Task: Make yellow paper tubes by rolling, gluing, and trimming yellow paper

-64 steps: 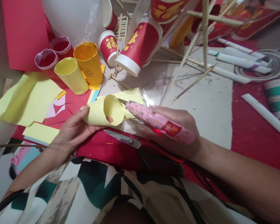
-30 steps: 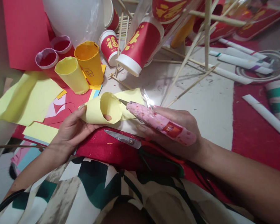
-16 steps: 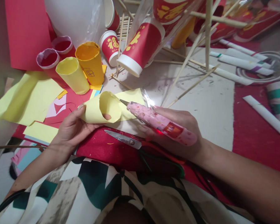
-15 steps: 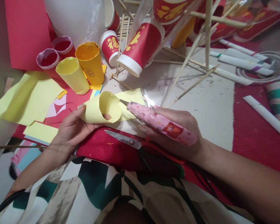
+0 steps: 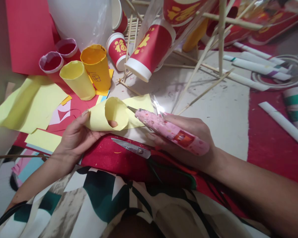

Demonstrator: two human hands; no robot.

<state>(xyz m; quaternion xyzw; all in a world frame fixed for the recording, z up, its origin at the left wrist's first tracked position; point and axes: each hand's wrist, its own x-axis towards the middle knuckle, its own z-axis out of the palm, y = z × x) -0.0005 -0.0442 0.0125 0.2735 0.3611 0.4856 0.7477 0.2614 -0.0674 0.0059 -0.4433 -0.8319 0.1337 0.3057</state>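
Note:
My left hand (image 5: 75, 137) is closed around a pale yellow paper cup (image 5: 96, 119) tipped on its side, its open mouth facing right. A fingertip shows inside the mouth. In my right hand (image 5: 193, 132) is a pink glue gun (image 5: 167, 127) with a stained barrel and an orange-red patch. Its dark nozzle points left at the cup's upper rim; whether they touch I cannot tell. Flat yellow paper (image 5: 139, 112) lies behind the cup. Below the glue gun rests a pair of scissors (image 5: 131, 148), blades to the left, handles partly in shadow.
Two red paper cups with pink rims (image 5: 51, 62), a yellow one (image 5: 76, 79) and an orange one (image 5: 95, 67) stand at the left. Red printed cups (image 5: 151, 46) in plastic and a stick frame (image 5: 221, 39) occupy the back. White paper tubes (image 5: 260, 71) lie right.
The yellow paper cup in my left hand has shifted very slightly left. My right hand and the glue gun look almost still.

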